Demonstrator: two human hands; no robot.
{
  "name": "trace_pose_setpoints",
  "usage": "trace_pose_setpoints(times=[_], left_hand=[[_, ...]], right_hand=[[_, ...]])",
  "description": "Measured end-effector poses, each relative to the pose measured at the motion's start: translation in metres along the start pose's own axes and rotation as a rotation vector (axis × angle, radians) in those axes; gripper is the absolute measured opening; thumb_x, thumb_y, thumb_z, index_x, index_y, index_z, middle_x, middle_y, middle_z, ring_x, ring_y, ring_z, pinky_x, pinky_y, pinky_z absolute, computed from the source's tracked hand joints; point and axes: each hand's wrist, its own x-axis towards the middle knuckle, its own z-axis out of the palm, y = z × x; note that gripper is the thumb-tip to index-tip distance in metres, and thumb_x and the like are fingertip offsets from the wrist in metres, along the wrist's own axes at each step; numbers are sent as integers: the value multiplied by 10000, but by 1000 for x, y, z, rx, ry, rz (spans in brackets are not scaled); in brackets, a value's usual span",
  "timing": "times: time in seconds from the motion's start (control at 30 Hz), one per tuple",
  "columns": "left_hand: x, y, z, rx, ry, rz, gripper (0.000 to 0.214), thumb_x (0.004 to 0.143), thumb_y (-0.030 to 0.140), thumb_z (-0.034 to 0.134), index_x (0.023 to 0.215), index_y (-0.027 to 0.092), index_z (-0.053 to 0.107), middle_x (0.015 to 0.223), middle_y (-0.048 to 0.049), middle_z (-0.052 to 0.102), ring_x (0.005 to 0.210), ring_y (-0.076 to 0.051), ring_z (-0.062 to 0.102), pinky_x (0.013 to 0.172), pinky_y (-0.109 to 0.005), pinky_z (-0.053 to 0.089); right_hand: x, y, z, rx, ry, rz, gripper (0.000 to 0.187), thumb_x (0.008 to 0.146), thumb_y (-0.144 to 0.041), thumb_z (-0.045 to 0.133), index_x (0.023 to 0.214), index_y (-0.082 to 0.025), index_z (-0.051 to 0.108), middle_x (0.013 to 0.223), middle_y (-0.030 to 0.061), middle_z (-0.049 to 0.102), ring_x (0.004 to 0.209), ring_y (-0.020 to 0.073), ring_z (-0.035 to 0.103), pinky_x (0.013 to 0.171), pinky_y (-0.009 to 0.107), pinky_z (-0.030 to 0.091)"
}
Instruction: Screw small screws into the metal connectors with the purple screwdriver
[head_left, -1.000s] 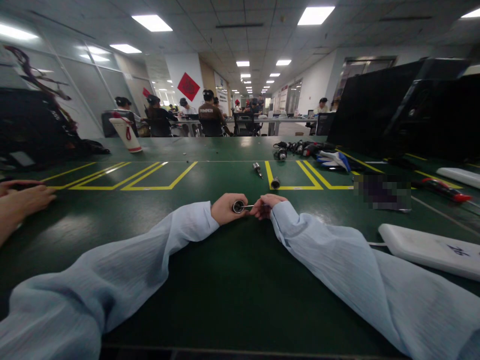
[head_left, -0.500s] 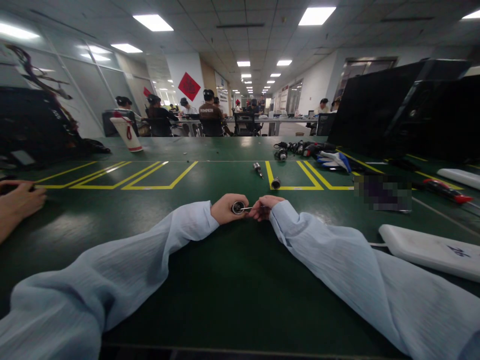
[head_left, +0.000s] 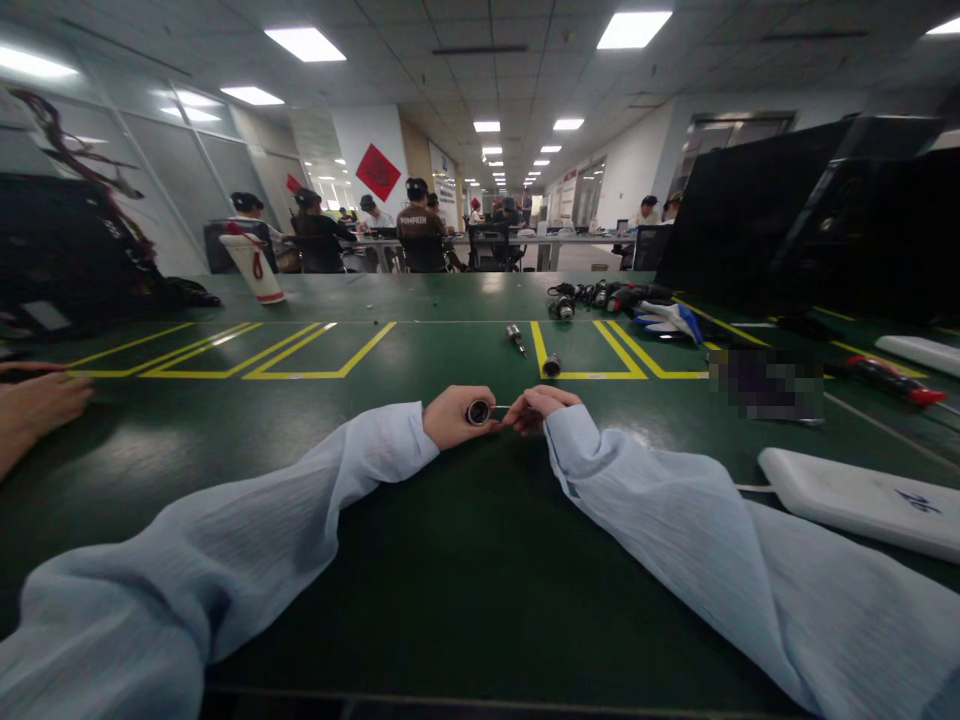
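Observation:
My left hand (head_left: 454,416) is wrapped round a cylindrical metal connector (head_left: 478,411), its dark round opening facing me. Close beside it, my right hand (head_left: 541,406) pinches a thin metal rod (head_left: 501,407), probably a tool whose kind I cannot make out. The rod reaches left to the connector's side; whether it touches is unclear. Fingers hide the rod's other end. Farther off on the green table (head_left: 480,580) lie a slim metal connector (head_left: 515,339) and a short round connector part (head_left: 552,366).
Black cables with connectors (head_left: 581,298), blue-and-white gloves (head_left: 667,322) and a red-and-black screwdriver (head_left: 889,380) lie to the right. A white power strip (head_left: 855,500) is near my right arm. Another person's hand (head_left: 52,402) rests at the left. A paper cup (head_left: 255,265) stands behind.
The rod's tip has left the connector's front face and now shows at its right side. The connector has turned slightly; my right hand has shifted a little to the right.

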Motion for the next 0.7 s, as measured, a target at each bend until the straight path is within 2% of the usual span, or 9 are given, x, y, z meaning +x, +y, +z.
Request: trace_pose_setpoints(times=[0.23, 0.3, 0.5, 0.6, 0.7], left_hand=[[0, 0, -1, 29, -33, 27, 291, 666, 400, 602, 694, 120, 533, 618, 1, 533, 552, -93, 476, 515, -205, 374], [0, 0, -1, 35, -47, 37, 285, 667, 397, 602, 692, 121, 533, 615, 5, 530, 548, -91, 474, 511, -201, 371], [1, 2, -1, 1, -73, 31, 327, 640, 427, 625, 684, 118, 531, 602, 10, 525, 526, -83, 463, 494, -197, 364], [0, 4, -2, -29, -70, 8, 325, 638, 424, 626, 680, 117, 531, 588, 17, 516, 515, -77, 453, 481, -189, 358], [0, 5, -2, -31, -70, -2, 294, 675, 405, 595, 678, 117, 539, 572, 21, 506, 509, -73, 445, 476, -182, 350]], right_hand=[[-4, -1, 4, -206, -5, -105, 219, 713, -314, 545, 595, -145, 618, 562, 31, 637, 521, 112, 564, 496, 222, 432], [-2, 0, 3, -163, -28, -64, 223, 712, -312, 538, 589, -141, 612, 543, 30, 634, 509, 114, 565, 501, 227, 436], [10, 4, -5, 103, -124, 193, 223, 729, -225, 469, 580, -117, 595, 542, 54, 653, 471, 109, 572, 470, 218, 434], [10, 4, -5, 115, -125, 196, 224, 739, -227, 465, 588, -121, 593, 549, 61, 657, 478, 112, 573, 474, 223, 438], [7, 3, -3, 69, -61, 134, 208, 722, -272, 504, 593, -131, 587, 545, 48, 654, 483, 112, 570, 476, 223, 438]])
